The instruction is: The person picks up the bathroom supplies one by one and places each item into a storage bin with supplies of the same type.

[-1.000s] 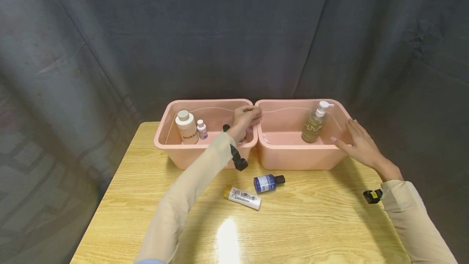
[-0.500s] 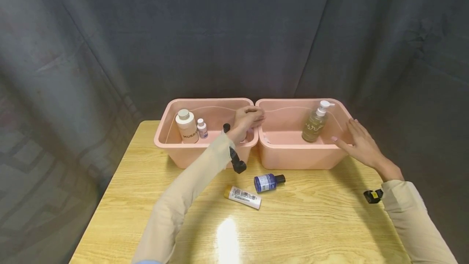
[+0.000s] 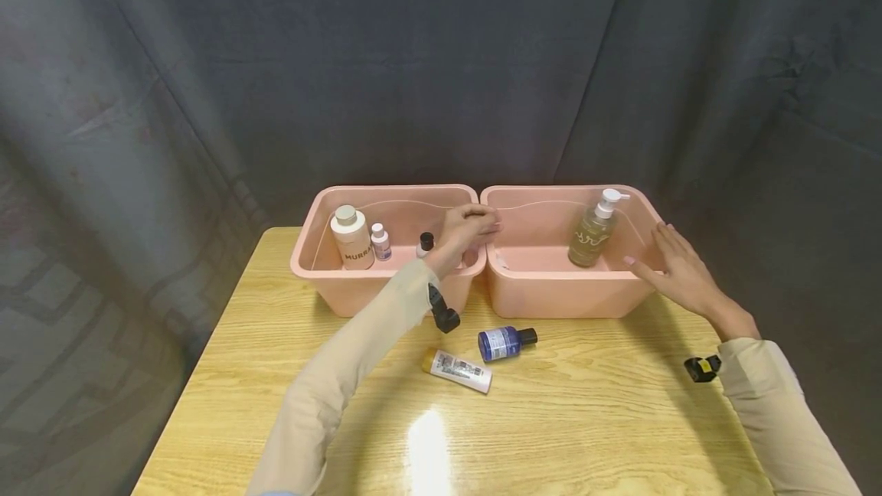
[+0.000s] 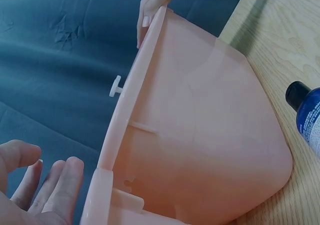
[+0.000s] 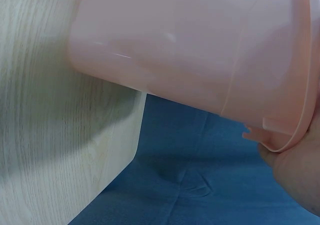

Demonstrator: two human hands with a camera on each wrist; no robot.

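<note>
Fingers (image 4: 65, 190) seem relaxed and unclasped: left hand (image 3: 467, 233) over 2 adjoining pink bins (image 3: 551, 298), right hand (image 3: 682, 272) touching 1 bin's rim (image 3: 558, 276).

Table (image 3: 586, 419): wood-grain top. Two pink bins stand on it: the left bin (image 3: 338, 295) extending leftward from under the left hand (image 3: 463, 233), the right bin (image 3: 558, 297) between that hand and the right hand (image 3: 678, 270). Nearer the body than the left hand: blue bottle (image 3: 501, 344) on its side; closer still, white tube (image 3: 460, 371), also lying.
</note>
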